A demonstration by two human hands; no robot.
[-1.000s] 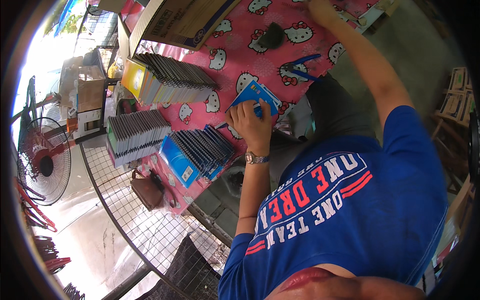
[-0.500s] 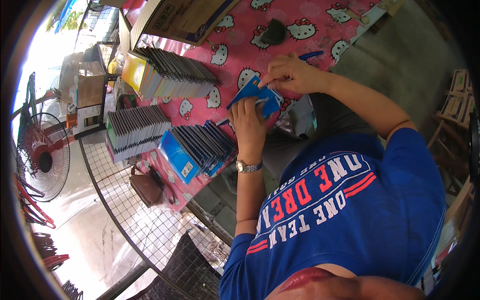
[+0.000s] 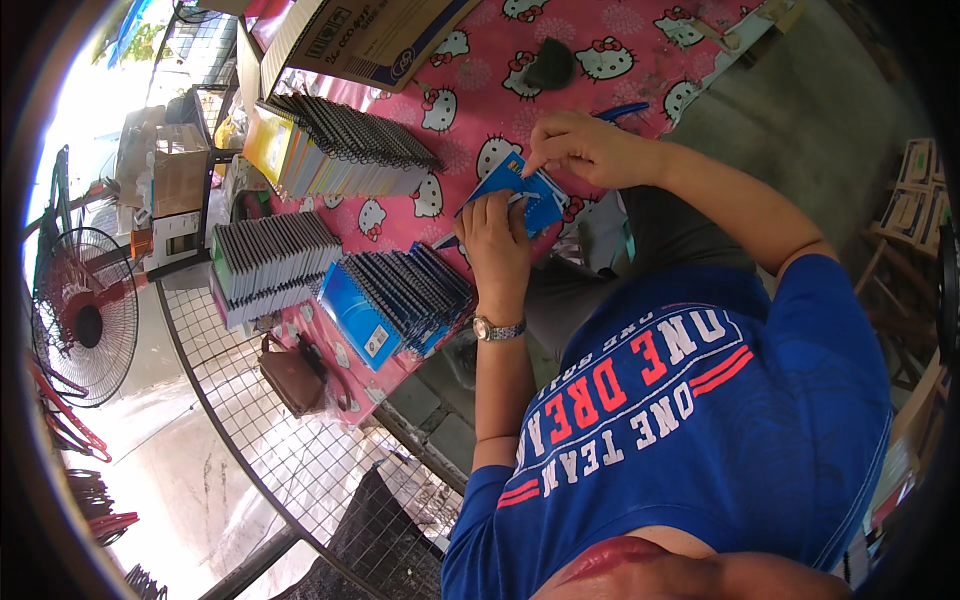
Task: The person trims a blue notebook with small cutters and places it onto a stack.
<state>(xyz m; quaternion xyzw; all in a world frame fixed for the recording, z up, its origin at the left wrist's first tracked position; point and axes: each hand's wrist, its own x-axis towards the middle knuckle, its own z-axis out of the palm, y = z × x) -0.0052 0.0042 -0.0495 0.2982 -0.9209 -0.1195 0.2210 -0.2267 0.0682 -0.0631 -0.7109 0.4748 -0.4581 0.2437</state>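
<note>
A small blue notebook (image 3: 544, 206) lies near the table edge in front of me, tilted, with white page edges showing. My left hand (image 3: 490, 232), a watch on its wrist, holds its near left side with the fingers bent over it. From the right, my right hand (image 3: 578, 150) reaches over the notebook, its index fingertip on the cover and the other fingers curled in. Anything small between those fingers cannot be made out. A blue pen-like object (image 3: 624, 111) rests just beyond my right hand.
Left of my hands stand rows of spiral notebooks: blue (image 3: 395, 300), grey-edged (image 3: 275, 262) and yellow-covered (image 3: 340, 150). A cardboard box (image 3: 370, 40) is behind them, and a dark grey lump (image 3: 549, 66) sits on the pink tablecloth (image 3: 470, 95). A brown bag (image 3: 292, 378) and fan (image 3: 88, 325) are further left.
My right hand has shifted slightly, and its index finger now points more downward onto the cover. A small coloured patch on the cover shows more. My left hand keeps its hold.
</note>
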